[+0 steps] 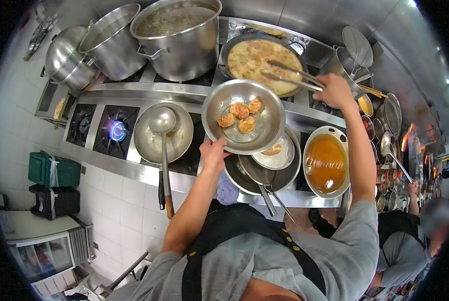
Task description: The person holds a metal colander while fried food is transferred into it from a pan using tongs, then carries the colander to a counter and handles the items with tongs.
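My left hand grips the rim of a round metal bowl. Several golden fried pieces lie inside it. In my right hand is a pair of metal tongs, whose tips reach over a wok of bubbling oil. The tongs' arms are spread apart, and I see nothing between them. Below the bowl, a strainer with one more fried piece rests over a wok, partly hidden by the bowl.
A pan of amber oil stands at the right, near my forearm. Left of the bowl is a wok with a ladle. A burner flame burns further left. Large pots line the back. Another person works at the right.
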`<state>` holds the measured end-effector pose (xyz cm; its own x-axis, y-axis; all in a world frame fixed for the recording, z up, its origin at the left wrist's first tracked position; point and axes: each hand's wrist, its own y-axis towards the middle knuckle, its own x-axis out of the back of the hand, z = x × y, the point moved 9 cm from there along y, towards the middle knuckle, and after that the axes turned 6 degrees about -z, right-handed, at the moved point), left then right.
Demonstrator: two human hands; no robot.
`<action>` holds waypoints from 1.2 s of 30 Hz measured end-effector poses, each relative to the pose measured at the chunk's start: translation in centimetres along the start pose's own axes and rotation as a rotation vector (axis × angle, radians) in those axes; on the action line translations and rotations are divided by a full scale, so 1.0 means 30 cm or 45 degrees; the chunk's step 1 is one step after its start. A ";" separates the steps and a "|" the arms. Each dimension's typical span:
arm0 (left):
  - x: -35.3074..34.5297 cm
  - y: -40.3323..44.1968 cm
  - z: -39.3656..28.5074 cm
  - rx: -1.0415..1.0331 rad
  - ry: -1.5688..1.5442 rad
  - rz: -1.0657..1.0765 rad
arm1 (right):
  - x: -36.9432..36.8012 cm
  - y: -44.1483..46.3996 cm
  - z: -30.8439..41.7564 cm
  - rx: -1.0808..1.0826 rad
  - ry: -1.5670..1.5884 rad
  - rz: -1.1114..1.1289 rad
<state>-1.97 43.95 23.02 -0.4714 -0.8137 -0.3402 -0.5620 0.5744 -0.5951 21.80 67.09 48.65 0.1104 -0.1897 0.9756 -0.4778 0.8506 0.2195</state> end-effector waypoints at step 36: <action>0.146 -0.025 -0.012 -0.049 -0.018 -0.013 | -0.420 0.325 0.035 -0.161 -0.092 0.283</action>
<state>-3.85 39.99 22.23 -0.4559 -0.8207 -0.3444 -0.5928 0.5687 -0.5702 14.85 77.26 38.50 -0.0497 -0.0222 0.9985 -0.3702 0.9289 0.0022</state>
